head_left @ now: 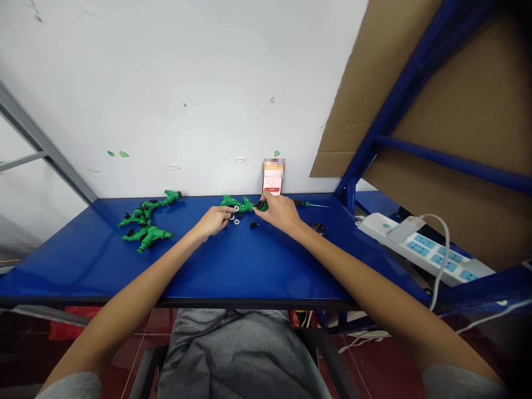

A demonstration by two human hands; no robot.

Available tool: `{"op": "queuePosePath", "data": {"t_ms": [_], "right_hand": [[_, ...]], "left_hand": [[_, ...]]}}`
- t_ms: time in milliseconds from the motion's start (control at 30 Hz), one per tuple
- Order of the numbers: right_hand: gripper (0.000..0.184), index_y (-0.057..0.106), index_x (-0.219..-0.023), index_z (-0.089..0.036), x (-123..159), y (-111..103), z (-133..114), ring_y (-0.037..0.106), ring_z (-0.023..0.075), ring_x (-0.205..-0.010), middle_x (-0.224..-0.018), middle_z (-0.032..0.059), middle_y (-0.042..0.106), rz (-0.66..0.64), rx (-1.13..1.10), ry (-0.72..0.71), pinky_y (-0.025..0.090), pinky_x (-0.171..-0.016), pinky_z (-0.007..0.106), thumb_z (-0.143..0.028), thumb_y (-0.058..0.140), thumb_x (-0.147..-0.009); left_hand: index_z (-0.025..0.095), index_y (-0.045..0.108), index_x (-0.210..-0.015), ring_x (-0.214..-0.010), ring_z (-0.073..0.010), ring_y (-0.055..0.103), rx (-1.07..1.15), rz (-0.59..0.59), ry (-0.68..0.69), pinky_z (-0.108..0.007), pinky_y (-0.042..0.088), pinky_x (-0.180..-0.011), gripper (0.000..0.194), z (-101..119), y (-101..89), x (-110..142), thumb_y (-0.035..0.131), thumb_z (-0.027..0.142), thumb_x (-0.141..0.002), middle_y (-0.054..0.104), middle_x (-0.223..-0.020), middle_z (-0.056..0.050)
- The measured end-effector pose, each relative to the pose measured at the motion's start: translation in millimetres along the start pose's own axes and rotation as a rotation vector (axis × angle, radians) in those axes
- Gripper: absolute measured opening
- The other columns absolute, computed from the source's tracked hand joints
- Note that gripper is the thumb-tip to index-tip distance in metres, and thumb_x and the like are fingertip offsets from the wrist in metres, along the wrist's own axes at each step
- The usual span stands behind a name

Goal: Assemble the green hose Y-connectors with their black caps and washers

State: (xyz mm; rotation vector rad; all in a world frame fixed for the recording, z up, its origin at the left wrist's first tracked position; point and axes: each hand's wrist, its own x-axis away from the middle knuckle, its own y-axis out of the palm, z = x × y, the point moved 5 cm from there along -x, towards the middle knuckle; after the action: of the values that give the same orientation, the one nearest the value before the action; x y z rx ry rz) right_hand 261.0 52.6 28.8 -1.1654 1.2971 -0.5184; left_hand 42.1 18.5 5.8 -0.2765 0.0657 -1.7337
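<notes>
My left hand point(213, 223) is closed in a pinch, with a white ring washer point(236, 208) at its fingertips. Another white washer point(236, 222) lies on the blue table just below. My right hand point(282, 211) grips a green hose splitter point(261, 206) whose black round end faces up and toward me. More green splitter parts point(228, 200) sit between and behind the hands, partly hidden. A small black piece point(253, 225) rests on the table between the hands. Beyond my right hand lies a screwdriver point(301, 203), its shaft pointing right.
Several green hose splitters point(149, 236) lie in a group at the left of the table point(249, 266). A phone point(273, 180) leans against the white wall. A dark object point(319, 228) is beside my right wrist. A power strip point(428, 249) with cables stands at the right.
</notes>
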Motion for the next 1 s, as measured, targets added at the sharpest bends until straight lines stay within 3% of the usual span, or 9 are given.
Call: {"op": "queuePosePath", "data": {"t_ms": [167, 333, 500, 600, 667, 767, 867, 1000], "right_hand": [[0.021, 0.068, -0.104, -0.025, 1.6, -2.1, -3.0, 0.074, 0.0275, -0.077, -0.089, 0.0053, 0.080, -0.015, -0.014, -0.006, 0.044, -0.061, 0.031, -0.042, 0.075, -0.092], [0.022, 0.068, -0.103, -0.025, 2.3, -1.7, -3.9, 0.075, 0.0280, -0.078, -0.091, 0.0054, 0.081, 0.000, -0.047, -0.012, 0.046, -0.061, 0.032, -0.041, 0.077, -0.091], [0.028, 0.069, -0.108, -0.025, 2.7, 0.7, -6.0, 0.077, 0.0285, -0.089, -0.107, 0.0048, 0.083, -0.015, -0.233, -0.089, 0.054, -0.071, 0.035, -0.042, 0.083, -0.090], [0.034, 0.071, -0.116, -0.027, 2.6, 3.1, -8.6, 0.077, 0.0285, -0.096, -0.117, 0.0047, 0.082, 0.003, -0.371, -0.172, 0.057, -0.080, 0.038, -0.038, 0.085, -0.088], [0.033, 0.072, -0.117, -0.026, 3.2, 5.4, -11.8, 0.076, 0.0282, -0.100, -0.118, 0.0057, 0.081, 0.008, -0.463, -0.228, 0.057, -0.086, 0.039, -0.034, 0.085, -0.088], [0.026, 0.075, -0.114, -0.024, 5.8, 8.8, -19.0, 0.077, 0.0267, -0.097, -0.110, 0.0060, 0.082, -0.019, -0.589, -0.291, 0.056, -0.087, 0.037, -0.034, 0.081, -0.091], [0.023, 0.078, -0.114, -0.024, 8.9, 9.6, -25.3, 0.077, 0.0262, -0.095, -0.110, 0.0058, 0.083, -0.053, -0.672, -0.312, 0.055, -0.087, 0.037, -0.036, 0.077, -0.094], [0.025, 0.079, -0.115, -0.022, 10.2, 6.7, -27.8, 0.077, 0.0263, -0.095, -0.109, 0.0056, 0.083, -0.074, -0.736, -0.309, 0.055, -0.086, 0.036, -0.037, 0.077, -0.094]], "left_hand": [[0.008, 0.069, -0.141, -0.036, -0.0131, 0.026, -0.118, -0.041, -0.011, -0.027, 0.016, -0.042, 0.061, 11.1, -9.5, 9.4, 0.058, 0.018, -0.082, 0.040, -0.042, 0.008], [0.004, 0.059, -0.151, -0.038, -0.0128, 0.030, -0.191, 0.004, 0.068, -0.027, 0.023, -0.047, 0.069, 15.5, -12.6, 9.3, 0.058, 0.018, -0.084, 0.044, -0.043, 0.009], [0.012, 0.069, -0.120, -0.039, -0.0127, 0.041, -0.212, 0.028, 0.188, -0.026, 0.032, -0.048, 0.034, 13.1, -13.5, -2.2, 0.051, 0.024, -0.095, 0.052, -0.050, 0.005], [0.017, 0.063, -0.098, -0.051, -0.0118, 0.054, -0.121, 0.018, 0.321, -0.024, 0.039, -0.054, 0.018, 15.2, -9.0, -4.3, 0.048, 0.027, -0.098, 0.062, -0.069, 0.001], [0.018, 0.061, -0.093, -0.060, -0.0111, 0.055, -0.152, 0.042, 0.450, -0.024, 0.042, -0.060, 0.015, 20.2, -4.3, 0.4, 0.051, 0.029, -0.099, 0.062, -0.079, 0.000], [0.020, 0.065, -0.108, -0.068, -0.0126, 0.055, -0.349, 0.086, 0.609, -0.026, 0.045, -0.068, 0.019, 27.6, 4.9, 12.4, 0.059, 0.036, -0.100, 0.063, -0.087, 0.001], [0.024, 0.065, -0.130, -0.086, -0.0171, 0.063, -0.580, 0.094, 0.729, -0.028, 0.049, -0.076, 0.034, 32.4, 11.3, 22.7, 0.064, 0.042, -0.101, 0.067, -0.104, -0.003], [0.026, 0.064, -0.132, -0.108, -0.0230, 0.068, -0.780, 0.112, 0.789, -0.033, 0.053, -0.087, 0.035, 33.6, 8.5, 26.1, 0.058, 0.049, -0.106, 0.067, -0.124, -0.007]]}}
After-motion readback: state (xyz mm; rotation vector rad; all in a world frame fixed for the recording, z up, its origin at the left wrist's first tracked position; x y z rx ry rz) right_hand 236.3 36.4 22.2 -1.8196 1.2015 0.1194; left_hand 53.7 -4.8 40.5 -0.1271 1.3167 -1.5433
